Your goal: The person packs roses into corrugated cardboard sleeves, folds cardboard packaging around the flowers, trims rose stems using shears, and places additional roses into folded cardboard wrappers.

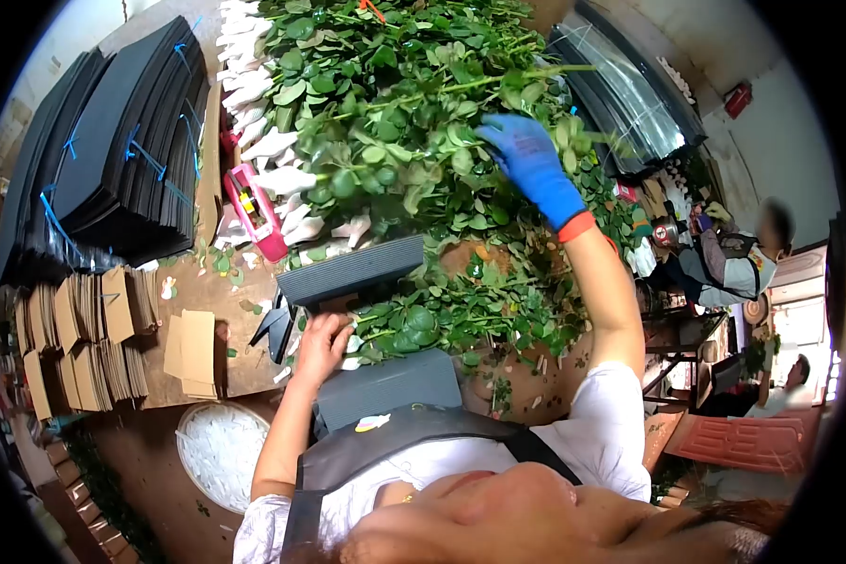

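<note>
My bare left hand (321, 348) is low on the bench, fingers curled at the near side of a dark grey corrugated board (352, 273). Whatever is under those fingers is hidden. Leafy rose stems (423, 320) lie beside it, and a black tool that looks like a stapler (276, 327) is just to its left. Farther out, my right hand (526, 160) wears a blue glove and closes on a long leafy rose stem (399, 177), slightly blurred. White-netted rose heads (287, 180) point left from the pile (385, 66).
Stacked dark boards (127, 141) stand at the back left, with cardboard pieces (94, 329) in front. A pink-framed holder (256, 211) sits beside the rose heads. A round white basin (221, 451) is on the floor. Wrapped sheets (625, 89) lie back right; co-workers (738, 258) are beyond.
</note>
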{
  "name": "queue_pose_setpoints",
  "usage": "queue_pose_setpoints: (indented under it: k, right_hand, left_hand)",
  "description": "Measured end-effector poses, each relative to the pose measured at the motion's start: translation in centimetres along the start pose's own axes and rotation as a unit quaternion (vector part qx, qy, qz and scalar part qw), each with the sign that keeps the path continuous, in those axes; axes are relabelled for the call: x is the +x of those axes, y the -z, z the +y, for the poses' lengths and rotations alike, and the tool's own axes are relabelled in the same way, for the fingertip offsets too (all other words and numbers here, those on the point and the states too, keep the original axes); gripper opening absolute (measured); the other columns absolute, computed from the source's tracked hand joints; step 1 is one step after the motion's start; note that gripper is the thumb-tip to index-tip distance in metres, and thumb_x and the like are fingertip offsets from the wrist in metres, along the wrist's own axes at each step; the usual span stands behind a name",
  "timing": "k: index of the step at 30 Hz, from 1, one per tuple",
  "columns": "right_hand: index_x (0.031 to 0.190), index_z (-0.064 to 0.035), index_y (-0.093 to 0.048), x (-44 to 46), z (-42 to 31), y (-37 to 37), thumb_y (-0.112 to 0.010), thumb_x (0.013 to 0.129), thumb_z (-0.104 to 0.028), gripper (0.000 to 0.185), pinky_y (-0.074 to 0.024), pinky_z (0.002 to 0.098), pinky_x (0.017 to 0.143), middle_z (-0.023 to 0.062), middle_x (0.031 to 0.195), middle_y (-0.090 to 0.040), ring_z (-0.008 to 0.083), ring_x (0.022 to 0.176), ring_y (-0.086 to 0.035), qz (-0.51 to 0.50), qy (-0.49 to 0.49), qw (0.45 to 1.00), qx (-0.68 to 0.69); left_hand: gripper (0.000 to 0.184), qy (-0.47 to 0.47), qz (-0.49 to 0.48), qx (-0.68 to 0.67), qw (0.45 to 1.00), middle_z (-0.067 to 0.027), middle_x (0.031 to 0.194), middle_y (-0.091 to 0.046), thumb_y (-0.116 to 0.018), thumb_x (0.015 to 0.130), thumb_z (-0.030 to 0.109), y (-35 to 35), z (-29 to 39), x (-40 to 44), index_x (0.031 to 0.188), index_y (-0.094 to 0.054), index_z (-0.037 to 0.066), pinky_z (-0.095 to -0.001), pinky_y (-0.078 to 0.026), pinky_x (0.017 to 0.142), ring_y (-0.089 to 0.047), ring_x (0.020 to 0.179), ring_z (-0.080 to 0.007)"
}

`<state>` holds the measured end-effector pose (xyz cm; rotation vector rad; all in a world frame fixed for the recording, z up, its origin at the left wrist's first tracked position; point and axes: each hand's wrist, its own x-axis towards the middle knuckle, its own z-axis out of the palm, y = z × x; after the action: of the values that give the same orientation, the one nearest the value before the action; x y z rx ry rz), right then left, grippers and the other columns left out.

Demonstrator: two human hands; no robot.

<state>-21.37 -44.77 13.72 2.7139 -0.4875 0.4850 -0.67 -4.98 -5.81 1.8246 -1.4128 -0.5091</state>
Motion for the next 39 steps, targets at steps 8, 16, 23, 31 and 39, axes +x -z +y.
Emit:
queue_pose_setpoints:
  k: [8,16,23,31,39]
  right_hand:
    - [0.120,-0.0177,-0.067,-9.3,-6.0,7.3,-0.070,0.089,-0.018,0.031,-0.0538,0.0395,0.083,0.0072,0.105,-0.071,0.0260,0.093,-0.067,0.043,-0.045,0.980,0.188]
    - [0.110,-0.0223,-0.066,-17.1,-9.7,-5.4,-0.064,0.088,-0.015,0.023,-0.0544,0.0434,0.074,0.0084,0.094,-0.070,0.0309,0.090,-0.069,-0.384,-0.104,0.917,0.033]
    - [0.122,-0.0192,-0.065,-12.4,-9.7,-4.4,-0.070,0.085,-0.023,0.038,-0.0558,0.0447,0.083,0.0126,0.103,-0.071,0.0320,0.098,-0.069,-0.537,-0.048,0.838,0.083]
    - [0.099,-0.0111,-0.070,5.2,-2.5,-9.5,-0.059,0.088,-0.018,0.016,-0.0446,0.0438,0.100,0.0092,0.128,-0.063,0.0307,0.114,-0.058,0.030,-0.075,0.992,-0.093]
    - [0.094,-0.0197,-0.069,-1.8,-2.4,-11.5,-0.063,0.085,-0.013,0.013,-0.0539,0.0384,0.081,0.0056,0.098,-0.064,0.0249,0.095,-0.065,-0.134,0.129,0.982,-0.042]
  left_hand:
    - [0.016,0.006,0.017,-0.054,0.998,-0.0102,0.098,-0.071,-0.072,0.089,0.018,-0.8,-1.3,-0.1,0.103,-0.070,0.009,-0.0415,-0.051,0.083,-0.065,0.091,-0.0325]
    - [0.069,0.086,0.076,-0.131,0.985,-0.0168,0.115,-0.065,-0.083,0.082,0.021,-2.3,-3.0,-0.6,0.137,-0.046,0.004,-0.0388,-0.056,0.083,-0.069,0.098,-0.0274]
    - [0.047,0.033,-0.004,0.008,0.999,-0.0214,0.136,-0.044,-0.076,0.087,0.023,-0.7,-1.0,-0.2,0.132,-0.061,0.024,-0.0469,-0.054,0.089,-0.059,0.110,-0.0427]
    - [0.050,0.051,-0.033,0.002,0.998,-0.0209,0.106,-0.058,-0.075,0.089,0.022,-0.6,-0.9,0.0,0.136,-0.059,0.017,-0.0455,-0.053,0.076,-0.063,0.083,-0.0358]
    - [0.050,0.091,-0.032,0.007,0.995,-0.0166,0.092,-0.059,-0.074,0.089,0.033,-1.1,-1.7,-0.4,0.136,-0.060,0.022,-0.0436,-0.052,0.078,-0.062,0.087,-0.0345]
